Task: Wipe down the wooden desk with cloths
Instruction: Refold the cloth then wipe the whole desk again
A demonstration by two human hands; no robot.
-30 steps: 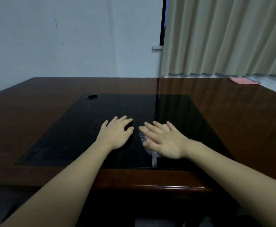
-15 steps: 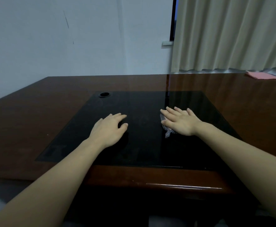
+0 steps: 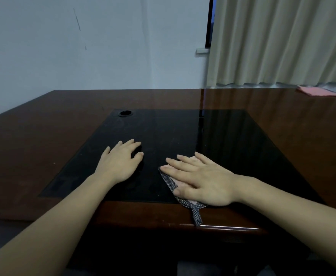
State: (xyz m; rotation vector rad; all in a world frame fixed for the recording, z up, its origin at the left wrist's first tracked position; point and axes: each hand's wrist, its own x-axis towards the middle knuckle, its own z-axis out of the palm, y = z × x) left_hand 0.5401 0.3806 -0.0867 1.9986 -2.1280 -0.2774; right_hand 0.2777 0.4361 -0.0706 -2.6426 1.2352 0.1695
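The wooden desk (image 3: 282,136) has a glossy brown top with a black inlay (image 3: 183,136) in its middle. My right hand (image 3: 201,180) lies flat, pressing a grey-and-white patterned cloth (image 3: 170,181) onto the near edge of the inlay. One end of that cloth trails over the brown front rim. My left hand (image 3: 119,164) rests palm down on the inlay's left part. A dark cloth (image 3: 137,153) shows between its thumb and forefinger, barely distinct from the black surface.
A folded pink cloth (image 3: 318,92) lies at the desk's far right corner. A round cable hole (image 3: 125,113) sits at the inlay's far left corner. A white wall and a beige curtain (image 3: 282,42) stand behind the desk.
My right hand pushed the patterned cloth away, then drew it back to the near edge of the inlay. My left hand slid leftward across the inlay.
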